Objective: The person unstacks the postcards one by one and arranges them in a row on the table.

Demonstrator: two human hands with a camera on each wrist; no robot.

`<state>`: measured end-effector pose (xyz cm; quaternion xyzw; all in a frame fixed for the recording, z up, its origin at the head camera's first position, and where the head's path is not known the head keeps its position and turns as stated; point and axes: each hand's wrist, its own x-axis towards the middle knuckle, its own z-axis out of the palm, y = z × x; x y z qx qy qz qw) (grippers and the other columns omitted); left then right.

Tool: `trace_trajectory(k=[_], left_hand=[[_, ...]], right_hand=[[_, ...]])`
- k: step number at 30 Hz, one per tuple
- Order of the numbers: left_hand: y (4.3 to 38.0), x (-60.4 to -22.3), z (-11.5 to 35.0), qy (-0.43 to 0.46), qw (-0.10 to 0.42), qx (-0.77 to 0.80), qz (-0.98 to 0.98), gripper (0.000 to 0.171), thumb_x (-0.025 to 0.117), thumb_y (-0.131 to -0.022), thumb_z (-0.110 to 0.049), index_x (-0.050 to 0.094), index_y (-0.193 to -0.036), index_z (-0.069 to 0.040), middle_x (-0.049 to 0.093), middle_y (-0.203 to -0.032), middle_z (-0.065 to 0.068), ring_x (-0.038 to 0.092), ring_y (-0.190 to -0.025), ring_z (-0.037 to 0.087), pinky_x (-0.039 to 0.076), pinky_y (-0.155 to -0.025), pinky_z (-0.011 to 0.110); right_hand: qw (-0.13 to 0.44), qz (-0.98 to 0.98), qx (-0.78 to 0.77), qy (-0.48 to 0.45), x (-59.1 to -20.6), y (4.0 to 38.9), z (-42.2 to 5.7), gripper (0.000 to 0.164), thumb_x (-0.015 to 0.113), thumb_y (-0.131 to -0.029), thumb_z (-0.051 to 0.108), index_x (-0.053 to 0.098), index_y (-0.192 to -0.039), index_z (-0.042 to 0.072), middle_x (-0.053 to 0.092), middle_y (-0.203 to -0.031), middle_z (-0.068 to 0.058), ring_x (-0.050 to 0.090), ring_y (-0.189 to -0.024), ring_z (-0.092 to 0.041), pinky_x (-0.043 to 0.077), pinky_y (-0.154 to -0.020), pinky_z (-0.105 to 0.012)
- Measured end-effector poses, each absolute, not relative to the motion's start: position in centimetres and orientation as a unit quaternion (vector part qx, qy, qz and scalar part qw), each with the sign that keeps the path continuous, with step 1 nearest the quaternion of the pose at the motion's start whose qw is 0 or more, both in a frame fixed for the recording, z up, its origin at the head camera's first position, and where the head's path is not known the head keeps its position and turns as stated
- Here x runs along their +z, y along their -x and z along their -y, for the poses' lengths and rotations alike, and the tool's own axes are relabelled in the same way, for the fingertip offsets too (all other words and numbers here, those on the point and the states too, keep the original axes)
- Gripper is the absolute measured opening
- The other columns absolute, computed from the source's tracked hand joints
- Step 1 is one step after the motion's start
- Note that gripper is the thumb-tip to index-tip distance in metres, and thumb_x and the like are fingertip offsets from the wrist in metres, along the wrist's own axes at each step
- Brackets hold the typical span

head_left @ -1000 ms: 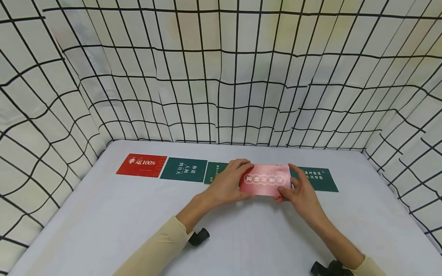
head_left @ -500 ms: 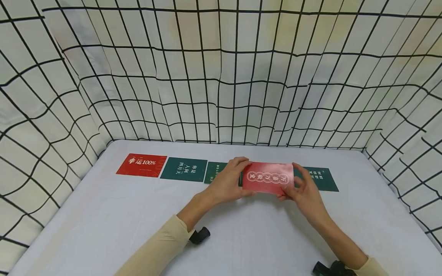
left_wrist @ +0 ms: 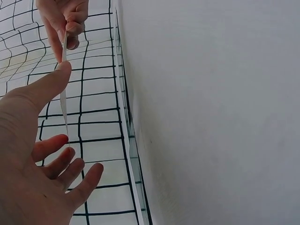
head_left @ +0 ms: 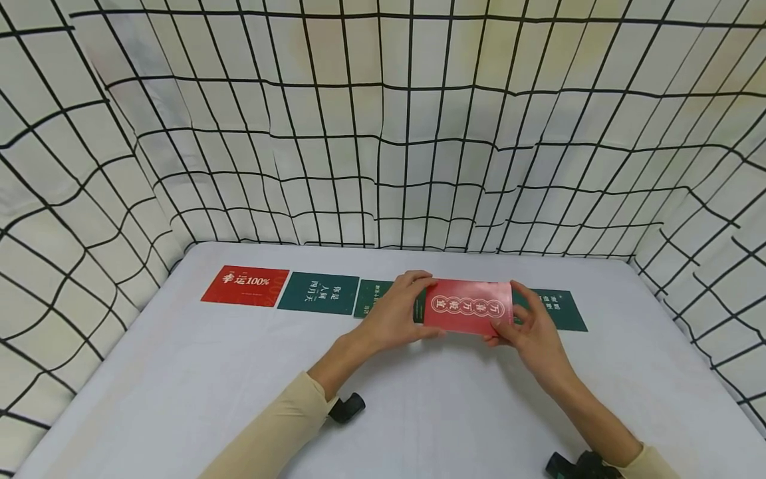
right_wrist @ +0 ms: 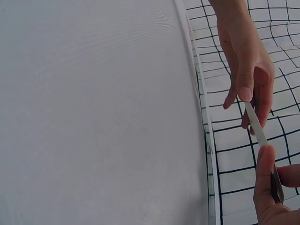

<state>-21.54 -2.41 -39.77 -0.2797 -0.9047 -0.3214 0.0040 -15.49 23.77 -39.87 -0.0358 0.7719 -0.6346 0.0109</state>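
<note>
A red card (head_left: 457, 322) with white characters in a row of circles is held above the white table, facing the head camera. My left hand (head_left: 391, 319) holds its left end, thumb on the lower edge and fingers at the top edge. At the right end, my right hand (head_left: 538, 342) pinches it, thumb in front and fingers partly hidden behind. Both wrist views show the card edge-on: a thin pale strip, the card (left_wrist: 64, 105), and again the card (right_wrist: 255, 122). Behind the hands lie green cards, one (head_left: 372, 297) partly covered by my left hand, another (head_left: 562, 311) at the right.
Another red card (head_left: 245, 286) and a green card (head_left: 319, 293) lie in the same row on the left of the white table (head_left: 419, 412). Black netting (head_left: 383, 140) over white cloth surrounds the back and sides. Black devices sit at both wrists.
The held card has shifted slightly right and up, and its tilt has changed: its pale pink glare has given way to deeper red. Both hands keep hold of it.
</note>
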Motion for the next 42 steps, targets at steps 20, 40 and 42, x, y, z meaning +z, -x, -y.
trace_trajectory(k=[20,40,42], left_hand=[[22.0,-39.8,0.9,0.284,0.013,-0.337,0.898,0.087,0.088,-0.082,-0.038,0.048,-0.154,-0.013,0.044,-0.158,0.004,0.044,-0.144,0.021,0.060,-0.101,0.039],[22.4,-39.7,-2.2,0.274,0.012,-0.339,0.900,0.085,0.085,-0.084,-0.045,0.048,-0.155,-0.017,0.040,-0.163,0.002,0.041,-0.148,0.019,0.055,-0.108,0.035],[22.4,-39.6,-2.5,0.274,0.013,-0.340,0.899,0.085,0.085,-0.085,-0.044,0.047,-0.156,-0.018,0.039,-0.164,0.001,0.041,-0.149,0.019,0.056,-0.108,0.035]], right_hand=[[-0.017,-0.798,-0.603,0.003,-39.6,15.0,-24.8,0.078,0.064,-0.104,0.026,0.017,-0.165,0.015,0.063,-0.130,-0.020,0.080,-0.090,-0.016,0.060,-0.086,-0.016],[-0.049,-0.747,-0.663,-0.002,-40.0,15.1,-26.3,0.079,0.064,-0.104,0.022,0.015,-0.164,0.006,0.066,-0.118,0.011,0.078,-0.086,-0.010,0.059,-0.088,-0.015],[-0.049,-0.741,-0.670,-0.012,-39.9,15.2,-26.5,0.079,0.064,-0.104,0.022,0.015,-0.164,0.007,0.065,-0.119,0.011,0.078,-0.086,-0.007,0.059,-0.088,-0.015]])
